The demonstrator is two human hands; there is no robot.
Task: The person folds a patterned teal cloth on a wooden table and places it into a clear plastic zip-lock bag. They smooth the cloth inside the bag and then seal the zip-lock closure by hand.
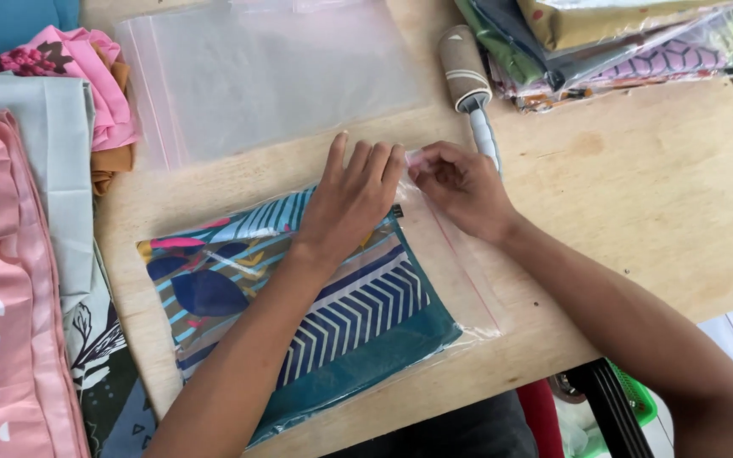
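A clear zip bag [460, 271] lies on the wooden table [638, 195] with a folded teal and blue patterned cloth [332, 314] inside it. My left hand [354, 199] rests flat on the bag's upper part, fingers spread, pressing the cloth down. My right hand [460, 187] pinches the bag's zip strip at its top corner, right beside the left fingertips.
An empty clear zip bag [273, 76] lies further back. A lint roller [468, 80] sits behind my right hand. Bagged folded cloths [621, 42] are stacked at the back right. Loose pink, grey and patterned cloths [19, 254] pile along the left edge.
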